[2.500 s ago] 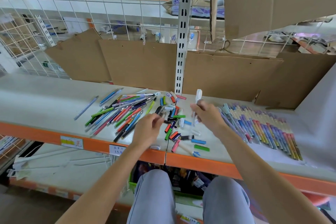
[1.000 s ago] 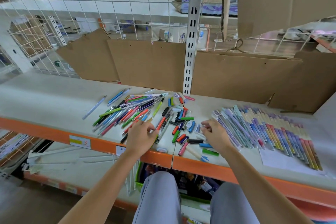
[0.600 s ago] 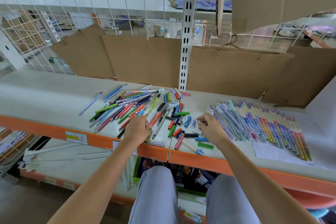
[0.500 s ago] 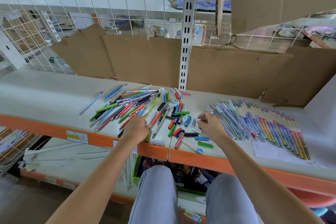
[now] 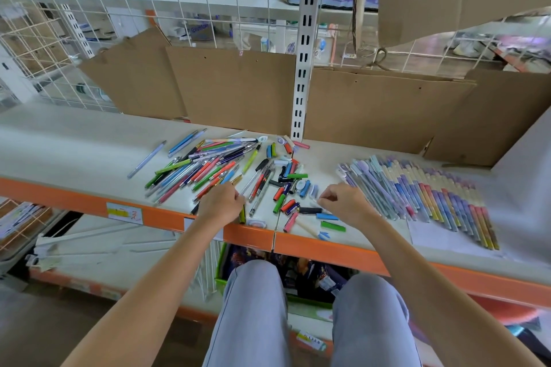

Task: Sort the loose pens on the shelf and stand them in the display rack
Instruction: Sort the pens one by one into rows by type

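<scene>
Pens [image 5: 208,170] just beyond left fingers [image 5: 235,192]

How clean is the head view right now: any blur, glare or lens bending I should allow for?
Head view: even daylight, no glare; loose pens sharp; shelf edge bows from the wide lens; far background behind the wire grid washed out, soft.

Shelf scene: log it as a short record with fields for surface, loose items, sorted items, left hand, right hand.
surface: white shelf with orange front edge
loose items: jumbled pile of pens and caps, centre
sorted items: neat row of pens, right
left hand: over the pile's near edge, fingers curled; grip unclear
right hand: fingers curled beside small caps; grip unclear
</scene>
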